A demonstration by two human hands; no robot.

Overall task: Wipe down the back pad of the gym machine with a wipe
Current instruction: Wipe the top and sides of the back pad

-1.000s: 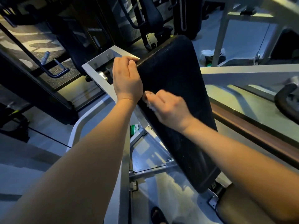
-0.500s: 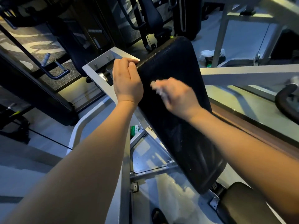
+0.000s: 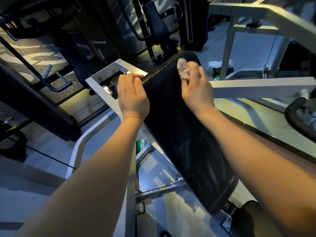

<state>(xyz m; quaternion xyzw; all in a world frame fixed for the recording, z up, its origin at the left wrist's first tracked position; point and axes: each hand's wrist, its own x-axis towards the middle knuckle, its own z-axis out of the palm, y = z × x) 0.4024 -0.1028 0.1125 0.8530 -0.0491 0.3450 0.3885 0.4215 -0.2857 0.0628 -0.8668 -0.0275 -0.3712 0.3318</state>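
Wipe (image 3: pixel 183 70) under right hand (image 3: pixel 196 89) grip, back pad (image 3: pixel 179 134) top (left hand (image 3: pixel 132 96) steadying)

- A grey steel frame plate (image 3: pixel 109 74) with bolts lies toward 11 o'clock of the picture's middle.
- A curved grey tube (image 3: pixel 80 147) runs down toward 8 o'clock.
- A small green and white packet (image 3: pixel 140 145) shows just below the middle, toward 6 o'clock, beside a slanted metal strut.
- A pale horizontal beam (image 3: pixel 263 87) crosses toward 3 o'clock.
- A black curved handle (image 3: pixel 294 115) sits at the right edge, toward 4 o'clock.
- A crumpled white bag (image 3: pixel 219 65) lies on the floor toward 1 o'clock, behind a grey upright post.
- A dark exercise machine (image 3: pixel 157 29) stands at 12 o'clock.
- A patterned dark floor mat (image 3: pixel 34 53) spreads toward 10 o'clock.
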